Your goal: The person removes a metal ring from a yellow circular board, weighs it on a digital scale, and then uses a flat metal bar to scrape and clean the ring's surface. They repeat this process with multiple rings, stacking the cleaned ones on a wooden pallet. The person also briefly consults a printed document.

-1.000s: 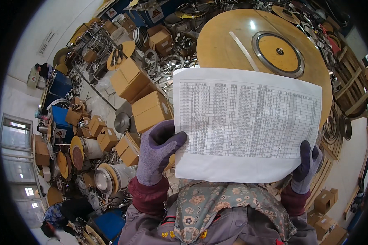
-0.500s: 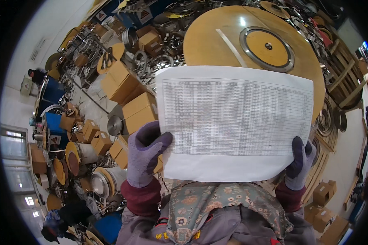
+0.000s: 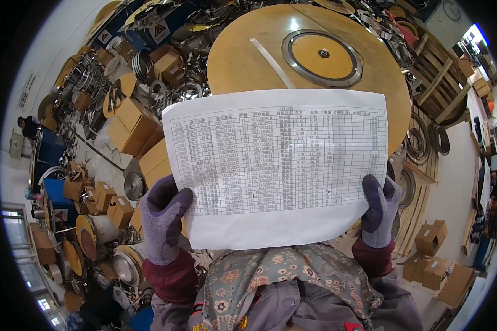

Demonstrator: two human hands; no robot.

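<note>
A white paper sheet (image 3: 276, 234) printed with a dense table is held up flat in front of my chest. My left hand (image 3: 164, 218), in a grey glove with a purple palm, pinches its left edge, thumb on the printed face. On the right edge my right hand (image 3: 379, 212), gloved the same way, grips it with the thumb in front. The fingers of both hands are partly hidden behind the sheet. Beyond the paper lies a large round yellow tabletop (image 3: 237, 60) bearing a metal ring (image 3: 292, 63) around a smaller yellow disc (image 3: 320, 52) and a pale strip (image 3: 271, 62).
Cardboard boxes (image 3: 132, 129) and metal rings and scraps crowd the left. Wooden pallets (image 3: 439, 77) and dark coiled rings (image 3: 419, 138) stand at right, with more cartons (image 3: 431, 237) lower down. A person (image 3: 28, 127) is at the far left, another (image 3: 96, 309) at the lower left.
The whole view has shifted, so sheet, hands and round tabletop appear farther left. The table's print looks sharper. Both hands keep their hold on the sheet.
</note>
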